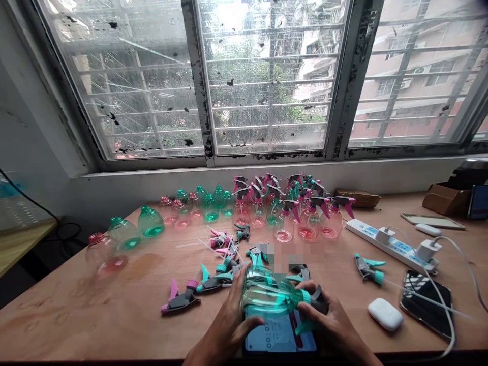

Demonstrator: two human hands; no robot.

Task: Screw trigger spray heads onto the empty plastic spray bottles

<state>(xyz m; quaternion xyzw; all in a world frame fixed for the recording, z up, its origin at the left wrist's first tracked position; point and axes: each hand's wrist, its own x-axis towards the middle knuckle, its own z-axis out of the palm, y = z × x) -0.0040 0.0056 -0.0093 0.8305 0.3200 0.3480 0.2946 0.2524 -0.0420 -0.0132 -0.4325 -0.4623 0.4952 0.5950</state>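
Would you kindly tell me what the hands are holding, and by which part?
A green spray bottle: the left hand holds its body at the base end, the right hand its sprayer head.

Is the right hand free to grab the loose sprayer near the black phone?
Probably not without letting go: the right hand grips the green bottle by its spray head, though only tabletop separates hand from loose sprayer.

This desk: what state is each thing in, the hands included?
Green bottle: held on its side
Spray head: at the bottle's neck, tightness unclear
Left hand: gripping the bottle
Right hand: gripping the spray head
Left bottles: standing, mouths open
Middle bottles: standing, sprayers fitted
Loose sprayers: lying down
Near phone: screen lit
Right phone: screen dark
Power strip: two plugs in
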